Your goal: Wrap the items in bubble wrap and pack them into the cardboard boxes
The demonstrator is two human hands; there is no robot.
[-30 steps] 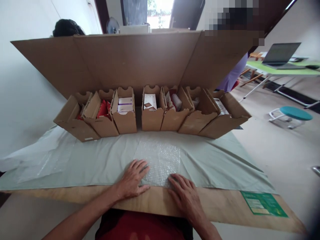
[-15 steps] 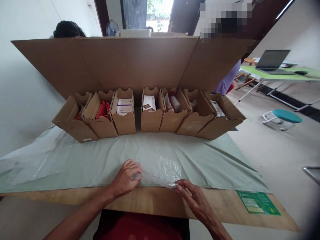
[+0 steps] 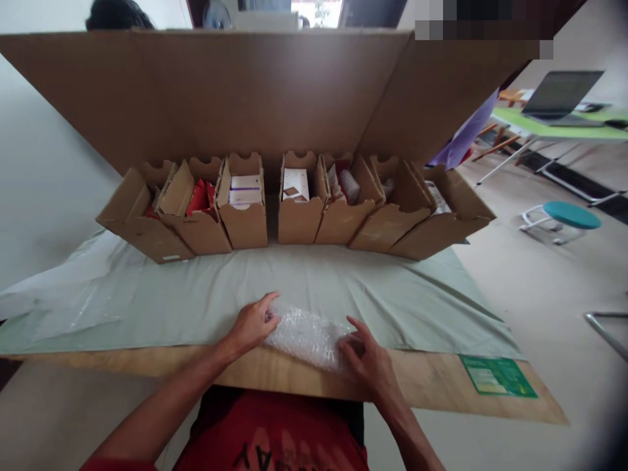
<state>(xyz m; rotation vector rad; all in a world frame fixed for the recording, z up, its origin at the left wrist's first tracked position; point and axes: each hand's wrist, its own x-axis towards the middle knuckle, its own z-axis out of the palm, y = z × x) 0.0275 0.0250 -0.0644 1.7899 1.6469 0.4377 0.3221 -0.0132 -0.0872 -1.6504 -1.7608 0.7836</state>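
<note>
A clear piece of bubble wrap [image 3: 307,335], folded into a narrow bundle, lies at the table's front edge, partly on the green cloth [image 3: 206,297] and partly over bare wood. My left hand [image 3: 254,322] grips its left end between thumb and fingers, with the index finger stretched forward. At the right end my right hand [image 3: 367,356] holds the wrap with bent fingers, its index finger raised. Whether anything lies inside the folds cannot be made out.
Cardboard bins [image 3: 245,226] stand in an arc, holding boxes and red packets. Behind them rises a tall cardboard screen [image 3: 265,91]. Loose clear plastic [image 3: 83,281] covers the cloth's left side. A green card [image 3: 498,376] lies front right; a teal stool [image 3: 572,214] stands beyond.
The bubble wrap has gone from a flat sheet spread forward to a narrower folded bundle between my hands. My right hand has shifted slightly right, and my view has tipped downward.
</note>
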